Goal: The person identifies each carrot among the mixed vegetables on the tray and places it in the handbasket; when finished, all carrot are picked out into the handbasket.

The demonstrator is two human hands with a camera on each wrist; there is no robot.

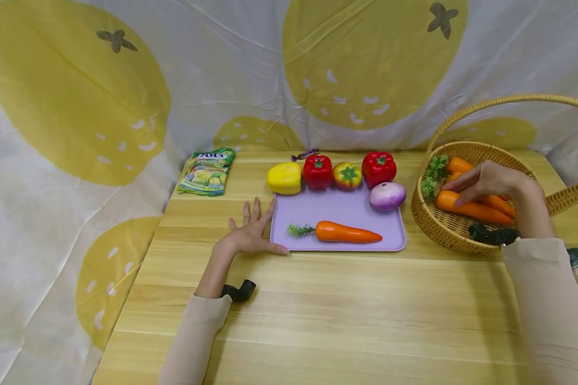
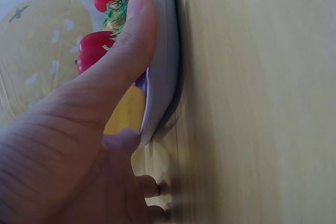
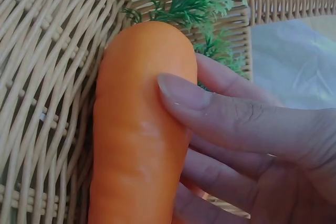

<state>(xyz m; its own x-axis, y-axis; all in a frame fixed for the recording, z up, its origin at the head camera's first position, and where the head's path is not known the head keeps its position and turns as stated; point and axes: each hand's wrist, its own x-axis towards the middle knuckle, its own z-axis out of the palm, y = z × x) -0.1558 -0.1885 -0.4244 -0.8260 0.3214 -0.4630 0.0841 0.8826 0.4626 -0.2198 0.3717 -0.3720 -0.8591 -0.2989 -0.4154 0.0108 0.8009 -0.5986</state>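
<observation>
In the head view my left hand (image 1: 248, 235) lies with fingers spread at the left edge of a lilac tray (image 1: 327, 206). Its thumb (image 2: 126, 56) reaches along the tray's near rim in the left wrist view. On the tray, an orange carrot (image 1: 344, 232) with a green top lies crosswise, and a purple onion (image 1: 387, 195) sits at the right. My right hand (image 1: 496, 182) reaches into a wicker basket (image 1: 421, 219) and holds another carrot (image 3: 142, 124) near its leafy end, thumb on top. More carrots lie under and behind that hand, partly hidden.
A yellow pepper (image 1: 284, 178), two red peppers (image 1: 317, 172) and a red-yellow tomato-like fruit (image 1: 347, 176) line the tray's back edge. A green packet (image 1: 207, 172) lies at the back left, a small purple wrapper (image 1: 305, 155) behind. The basket's tall handle (image 1: 506, 99) arches over it.
</observation>
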